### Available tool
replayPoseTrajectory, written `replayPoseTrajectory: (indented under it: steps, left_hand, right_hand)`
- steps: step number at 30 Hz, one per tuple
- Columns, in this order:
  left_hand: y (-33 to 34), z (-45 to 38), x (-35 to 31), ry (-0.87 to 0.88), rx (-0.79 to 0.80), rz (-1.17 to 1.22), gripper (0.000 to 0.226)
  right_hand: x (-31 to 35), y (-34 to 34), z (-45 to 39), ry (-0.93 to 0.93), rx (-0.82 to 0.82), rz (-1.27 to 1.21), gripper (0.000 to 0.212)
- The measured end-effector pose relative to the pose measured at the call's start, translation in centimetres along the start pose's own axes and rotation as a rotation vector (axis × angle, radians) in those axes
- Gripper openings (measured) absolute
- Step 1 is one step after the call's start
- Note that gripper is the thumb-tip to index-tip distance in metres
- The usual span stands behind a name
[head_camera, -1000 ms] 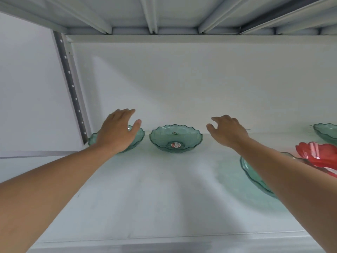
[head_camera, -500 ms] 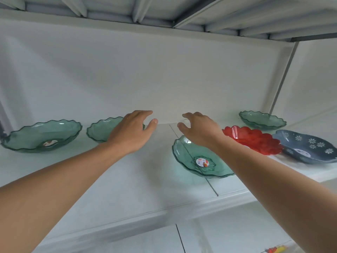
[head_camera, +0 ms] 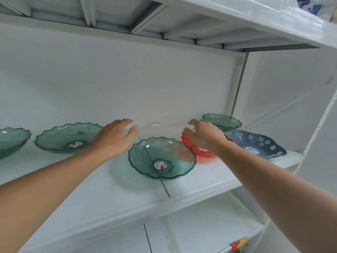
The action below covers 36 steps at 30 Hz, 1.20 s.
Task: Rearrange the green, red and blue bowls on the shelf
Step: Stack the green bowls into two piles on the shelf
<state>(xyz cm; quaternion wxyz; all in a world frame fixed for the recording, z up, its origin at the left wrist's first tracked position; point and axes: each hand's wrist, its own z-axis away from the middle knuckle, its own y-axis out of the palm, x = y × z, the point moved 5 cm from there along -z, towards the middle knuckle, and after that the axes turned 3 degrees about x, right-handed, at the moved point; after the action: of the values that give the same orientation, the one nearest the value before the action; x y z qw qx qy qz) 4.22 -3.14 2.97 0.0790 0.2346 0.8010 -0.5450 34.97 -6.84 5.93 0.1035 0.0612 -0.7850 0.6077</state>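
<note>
Several translucent green bowls stand on the white shelf (head_camera: 109,194): one at the far left edge (head_camera: 11,139), one beside it (head_camera: 62,136), a large one in the middle (head_camera: 164,154) and a small one at the back right (head_camera: 224,121). A red bowl (head_camera: 200,151) sits right of the middle bowl, and a blue flowered bowl (head_camera: 259,143) lies further right. My left hand (head_camera: 113,139) hovers open between the second and middle green bowls. My right hand (head_camera: 204,136) curls over the red bowl's rim with fingers apart; whether it touches is unclear.
The shelf's back wall is close behind the bowls. A grey upright post (head_camera: 238,84) stands at the back right and another shelf board (head_camera: 237,17) hangs low overhead. A lower shelf (head_camera: 200,225) shows below the front edge.
The view has swung right along the shelf. My right hand has moved from above the middle green bowl to the red bowl. My left hand has left the left green bowls and drifted right.
</note>
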Motion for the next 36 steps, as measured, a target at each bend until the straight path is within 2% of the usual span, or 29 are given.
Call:
replayPoseTrajectory:
  steps: [7,14,21,23,28,31,36]
  left_hand:
    - [2.5,-1.2,-3.0,-0.101,0.026,-0.114,0.075]
    - [3.8,0.1,-2.5,-0.276,0.070,-0.180,0.081]
    - [4.3,-1.0,-1.1,-0.347,0.157,-0.180,0.085]
    - [5.2,-1.5,-0.8,-0.366,0.248,-0.184,0.078]
    - [8.4,-2.9,-0.8,-0.330,0.406,-0.191,0.034]
    - [9.2,-4.1,-0.5,-0.339,0.368,-0.162,0.020]
    - [9.0,-6.1,0.7,-0.386,0.278,-0.174,0.020]
  right_hand:
    - [-7.0,0.2,-4.2,-0.092,0.024,-0.048,0.059]
    - [-8.5,1.5,-7.9,-0.220,0.062,-0.084,0.057]
    - [-9.7,1.9,-10.8,-0.165,0.091,-0.095,0.056]
    - [-10.9,1.5,-11.7,-0.118,0.089,-0.086,0.055]
    - [-16.3,0.9,-14.2,-0.025,0.086,-0.065,0.046]
    - [-20.2,1.0,-15.8,0.035,0.106,-0.060,0.038]
    - [-26.8,1.0,-18.2,0.130,0.089,-0.043,0.033]
